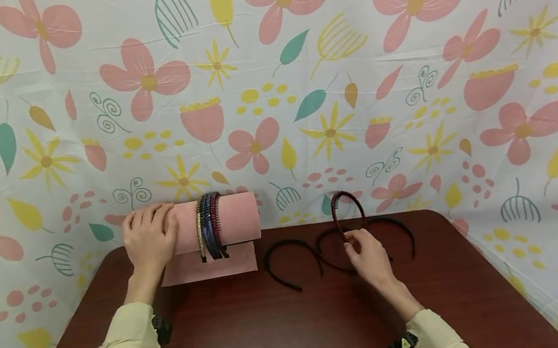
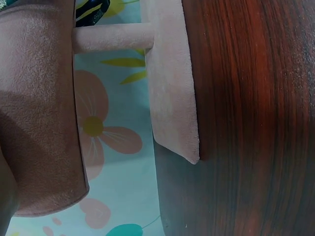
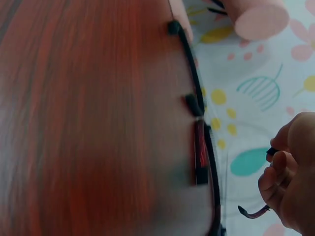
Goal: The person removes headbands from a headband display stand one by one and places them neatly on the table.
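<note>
A pink plush headband holder point(image 1: 236, 218), a thick roll on a post and flat base, stands at the back left. My left hand point(image 1: 149, 240) grips the roll's left end, fingers over the top and thumb in front; only its edge enters the left wrist view. Several glittery headbands point(image 1: 208, 226), gold, blue and dark red, hang round the roll's middle. My right hand point(image 1: 372, 259) pinches a dark red toothed headband point(image 1: 335, 216) by its lower part, holding it upright above the table. In the right wrist view, the fingers hide part of this headband point(image 3: 256, 214).
On the brown table point(image 1: 258, 331) lie a black headband point(image 1: 268, 256) beside the holder, a dark red one point(image 1: 321, 251) next to it, and another black headband point(image 1: 409, 233) farther right. A flower-printed cloth point(image 1: 266, 80) hangs behind the table.
</note>
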Demonstrator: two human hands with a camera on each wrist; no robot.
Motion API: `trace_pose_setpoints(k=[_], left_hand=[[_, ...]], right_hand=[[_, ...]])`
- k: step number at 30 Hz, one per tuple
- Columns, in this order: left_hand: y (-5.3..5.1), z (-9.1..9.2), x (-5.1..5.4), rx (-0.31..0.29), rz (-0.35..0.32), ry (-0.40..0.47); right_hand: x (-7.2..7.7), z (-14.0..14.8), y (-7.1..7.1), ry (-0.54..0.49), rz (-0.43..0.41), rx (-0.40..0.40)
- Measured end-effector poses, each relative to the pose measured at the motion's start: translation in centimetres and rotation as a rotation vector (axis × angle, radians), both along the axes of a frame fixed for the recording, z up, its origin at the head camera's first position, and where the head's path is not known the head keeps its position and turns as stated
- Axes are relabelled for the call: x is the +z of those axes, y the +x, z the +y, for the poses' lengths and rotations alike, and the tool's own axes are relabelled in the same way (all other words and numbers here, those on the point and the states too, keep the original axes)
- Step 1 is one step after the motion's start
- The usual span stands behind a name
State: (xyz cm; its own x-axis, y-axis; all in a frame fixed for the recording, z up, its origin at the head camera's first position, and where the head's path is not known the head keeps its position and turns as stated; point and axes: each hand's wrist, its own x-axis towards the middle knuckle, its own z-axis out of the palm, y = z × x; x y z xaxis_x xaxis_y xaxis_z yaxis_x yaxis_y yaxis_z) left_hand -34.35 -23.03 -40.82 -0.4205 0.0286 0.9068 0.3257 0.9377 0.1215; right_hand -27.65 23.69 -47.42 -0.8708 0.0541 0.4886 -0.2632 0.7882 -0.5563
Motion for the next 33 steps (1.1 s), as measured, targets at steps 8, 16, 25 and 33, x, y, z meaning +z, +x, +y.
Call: trace_pose_setpoints(k=[8,16,25,33], left_hand=[[0.0,0.0,0.1,-0.006,0.017,0.011],[-0.1,0.1,-0.1,-0.014,0.016,0.017],[-0.1,0.1,-0.1,-0.010,0.043,0.024],[-0.2,0.3,-0.1,-0.008,0.051,0.024]], right_hand=[[-0.6,3.0,0.3,0.044,0.008,-0.043],[-0.9,5.9,0.7,0.068,-0.030,-0.088],[-1.1,8.3,0.8,0.104,-0.049,-0.099],[-1.6,10.7,0.7,0.176,-0.098,-0.104]])
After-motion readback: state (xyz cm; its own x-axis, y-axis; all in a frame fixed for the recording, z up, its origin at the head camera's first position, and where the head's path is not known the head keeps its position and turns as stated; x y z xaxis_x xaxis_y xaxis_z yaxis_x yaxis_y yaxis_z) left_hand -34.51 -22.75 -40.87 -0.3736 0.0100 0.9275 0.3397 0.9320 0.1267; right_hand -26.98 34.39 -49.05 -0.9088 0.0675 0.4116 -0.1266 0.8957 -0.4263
